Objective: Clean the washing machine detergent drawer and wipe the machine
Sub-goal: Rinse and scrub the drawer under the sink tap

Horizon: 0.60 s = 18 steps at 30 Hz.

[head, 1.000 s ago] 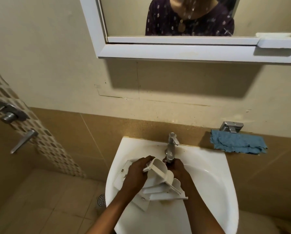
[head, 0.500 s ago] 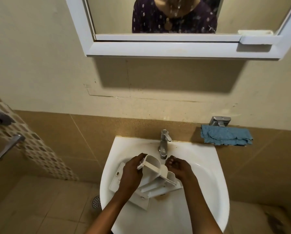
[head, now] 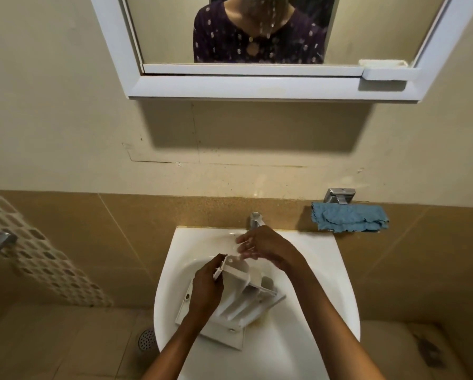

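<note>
Presently, findings at the basin:

Location: detergent drawer (head: 239, 296) lies inside the white sink (head: 336, 292), across the middle of the bowl; a flat white panel (head: 224, 338) lies under it toward the near left rim.
Left hand (head: 205, 292): closed on the drawer's far left end, thumb and fingers wrapped over the wall.
Right hand (head: 268, 246): fingers spread and loose, holding nothing, just under the tap (head: 255, 219) at the far rim.
Handling, judged: light, rigid moulded plastic; likely wet and slippery, thin partitions prone to cracking.
Hold point, judged: outer side walls or the end now gripped, not the inner dividers.
Orientation: long axis runs from far left to near right; far end raised, compartments open upward.
Cloth (head: 349, 220): blue, hanging on the wall right of the sink, well apart.
</note>
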Each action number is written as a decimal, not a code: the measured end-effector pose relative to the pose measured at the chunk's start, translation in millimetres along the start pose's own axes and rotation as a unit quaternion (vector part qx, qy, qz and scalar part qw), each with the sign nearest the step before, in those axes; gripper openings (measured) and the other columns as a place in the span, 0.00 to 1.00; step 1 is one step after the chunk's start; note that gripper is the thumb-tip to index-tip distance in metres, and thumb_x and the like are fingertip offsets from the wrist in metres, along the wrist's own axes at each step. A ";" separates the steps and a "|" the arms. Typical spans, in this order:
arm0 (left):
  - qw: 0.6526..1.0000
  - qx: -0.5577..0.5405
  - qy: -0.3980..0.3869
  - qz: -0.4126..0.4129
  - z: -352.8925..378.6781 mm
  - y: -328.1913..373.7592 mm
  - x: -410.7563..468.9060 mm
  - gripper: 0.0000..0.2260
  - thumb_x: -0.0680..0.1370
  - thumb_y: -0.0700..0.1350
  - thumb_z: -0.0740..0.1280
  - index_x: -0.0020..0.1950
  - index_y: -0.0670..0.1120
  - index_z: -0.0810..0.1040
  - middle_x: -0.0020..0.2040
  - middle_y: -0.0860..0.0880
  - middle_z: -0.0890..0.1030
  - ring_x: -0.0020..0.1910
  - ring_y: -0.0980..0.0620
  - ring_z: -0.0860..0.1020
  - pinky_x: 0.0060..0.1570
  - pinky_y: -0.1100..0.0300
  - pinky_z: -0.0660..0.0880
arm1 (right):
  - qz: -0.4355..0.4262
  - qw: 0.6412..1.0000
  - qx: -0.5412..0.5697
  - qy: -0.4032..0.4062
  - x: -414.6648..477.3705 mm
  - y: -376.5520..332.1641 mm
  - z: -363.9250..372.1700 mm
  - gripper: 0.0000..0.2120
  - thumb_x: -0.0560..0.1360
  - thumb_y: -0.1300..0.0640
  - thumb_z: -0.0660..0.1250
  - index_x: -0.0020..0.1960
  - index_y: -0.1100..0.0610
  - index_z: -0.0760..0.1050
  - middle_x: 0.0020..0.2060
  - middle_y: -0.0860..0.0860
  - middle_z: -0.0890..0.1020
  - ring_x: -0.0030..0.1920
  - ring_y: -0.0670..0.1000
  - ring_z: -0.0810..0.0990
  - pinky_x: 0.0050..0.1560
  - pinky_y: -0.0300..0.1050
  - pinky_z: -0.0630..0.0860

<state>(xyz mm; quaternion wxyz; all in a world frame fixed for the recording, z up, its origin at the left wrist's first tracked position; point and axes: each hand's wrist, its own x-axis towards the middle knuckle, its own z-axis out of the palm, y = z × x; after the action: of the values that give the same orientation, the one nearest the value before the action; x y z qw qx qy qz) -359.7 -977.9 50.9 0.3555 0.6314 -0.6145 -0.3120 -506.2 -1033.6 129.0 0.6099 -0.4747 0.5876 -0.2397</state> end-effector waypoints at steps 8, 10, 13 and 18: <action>0.999 0.013 -0.012 0.047 3.2 5.7 -0.4 0.17 0.76 0.29 0.59 0.51 0.50 0.78 0.41 0.59 0.80 0.40 0.69 0.76 0.42 0.81 0.67 | -0.086 0.924 -0.353 0.120 10.3 26.4 22.9 0.07 0.73 0.56 0.68 0.49 0.56 0.81 0.50 0.52 0.82 0.51 0.52 0.80 0.48 0.41 0.73; 0.999 0.018 -0.004 0.046 3.5 4.0 -0.1 0.17 0.76 0.29 0.59 0.54 0.46 0.79 0.45 0.56 0.81 0.42 0.69 0.76 0.44 0.81 0.67 | -0.105 0.920 -0.345 0.158 12.3 28.1 22.6 0.05 0.71 0.57 0.70 0.45 0.58 0.81 0.47 0.53 0.83 0.49 0.52 0.81 0.47 0.40 0.74; 0.998 0.019 0.007 0.052 4.9 4.0 0.1 0.16 0.76 0.29 0.60 0.56 0.44 0.79 0.49 0.52 0.82 0.46 0.67 0.76 0.47 0.83 0.66 | -0.106 0.939 -0.313 0.093 10.8 26.1 6.7 0.07 0.69 0.67 0.70 0.47 0.63 0.82 0.46 0.57 0.84 0.47 0.53 0.82 0.45 0.39 0.75; 0.998 0.033 -0.002 0.051 15.1 5.0 0.3 0.15 0.76 0.32 0.62 0.59 0.44 0.79 0.53 0.48 0.83 0.53 0.53 0.79 0.48 0.81 0.66 | -0.068 0.952 -0.298 0.004 1.8 28.8 -13.3 0.15 0.69 0.69 0.65 0.55 0.62 0.79 0.52 0.57 0.82 0.49 0.51 0.79 0.47 0.40 0.75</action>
<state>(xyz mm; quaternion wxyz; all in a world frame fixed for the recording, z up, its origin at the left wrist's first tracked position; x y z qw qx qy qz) -375.0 -979.1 46.7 0.3483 0.6098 -0.6570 -0.2742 -526.0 -1026.6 105.2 0.4203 -0.6731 0.6008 -0.0965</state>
